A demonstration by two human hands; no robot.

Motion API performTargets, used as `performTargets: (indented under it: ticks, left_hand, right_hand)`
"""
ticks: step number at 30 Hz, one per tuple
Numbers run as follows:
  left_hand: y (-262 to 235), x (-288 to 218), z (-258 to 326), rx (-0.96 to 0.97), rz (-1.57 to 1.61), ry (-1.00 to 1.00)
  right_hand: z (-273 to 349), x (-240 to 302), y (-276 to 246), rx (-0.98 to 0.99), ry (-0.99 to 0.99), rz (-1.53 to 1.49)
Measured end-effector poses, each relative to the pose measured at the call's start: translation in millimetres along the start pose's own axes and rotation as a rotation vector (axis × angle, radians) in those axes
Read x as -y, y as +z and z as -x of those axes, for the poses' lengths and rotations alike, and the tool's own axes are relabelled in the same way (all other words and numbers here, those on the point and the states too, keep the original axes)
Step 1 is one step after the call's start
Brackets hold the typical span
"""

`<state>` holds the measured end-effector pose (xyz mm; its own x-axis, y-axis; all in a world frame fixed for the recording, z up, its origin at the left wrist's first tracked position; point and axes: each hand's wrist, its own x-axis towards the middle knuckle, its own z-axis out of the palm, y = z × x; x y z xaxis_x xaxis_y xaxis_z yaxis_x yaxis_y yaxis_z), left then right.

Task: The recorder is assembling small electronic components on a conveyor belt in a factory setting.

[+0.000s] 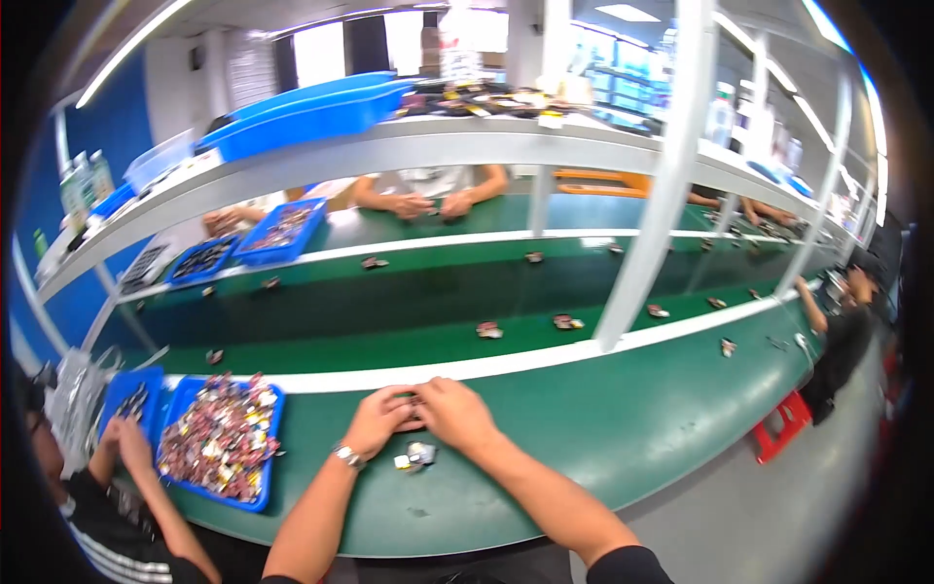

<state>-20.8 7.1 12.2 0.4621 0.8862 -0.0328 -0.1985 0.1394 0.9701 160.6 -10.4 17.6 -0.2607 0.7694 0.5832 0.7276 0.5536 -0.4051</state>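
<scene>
My left hand (381, 420), with a metal-banded watch (347, 456) on the wrist, and my right hand (451, 413) meet over the green bench (574, 428). Their fingers are closed together around a small dark reddish part (414, 415), mostly covered by the fingertips. Just below them on the bench lies a small silver and yellow component (417, 455), touched by neither hand. Left of my left hand, a blue tray (269, 494) is heaped with small reddish, white and yellow components (219, 438).
Beyond a white rail (321, 377), a dark green conveyor belt (409, 307) carries several spaced-out small components. A white post (654, 195) and an overhead shelf (467, 146) with blue trays (311, 117) rise ahead. Co-workers' hands (131, 443) work at left, across and far right.
</scene>
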Motion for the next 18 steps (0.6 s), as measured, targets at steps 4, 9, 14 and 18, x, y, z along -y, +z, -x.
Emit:
performTargets:
  ticks: [4, 9, 14, 18]
  left_hand:
    - [1.9, -0.8, -3.5, 0.029, 0.012, -0.015]
    - [-5.1, -2.6, 3.0, 0.000, 0.036, -0.019]
    - [-1.1, -4.4, 2.9, 0.011, 0.013, -0.006]
    - [-4.4, 1.3, 1.0, 0.033, -0.005, -0.003]
  right_hand:
    - [-1.9, -2.6, -7.2, -0.048, -0.040, -0.045]
    - [-3.9, 2.4, -11.7, 0.038, -0.055, -0.127]
    - [-5.6, -1.3, -17.7, 0.081, -0.108, -0.047]
    - [-6.3, -4.9, -20.4, 0.166, -0.108, -0.086]
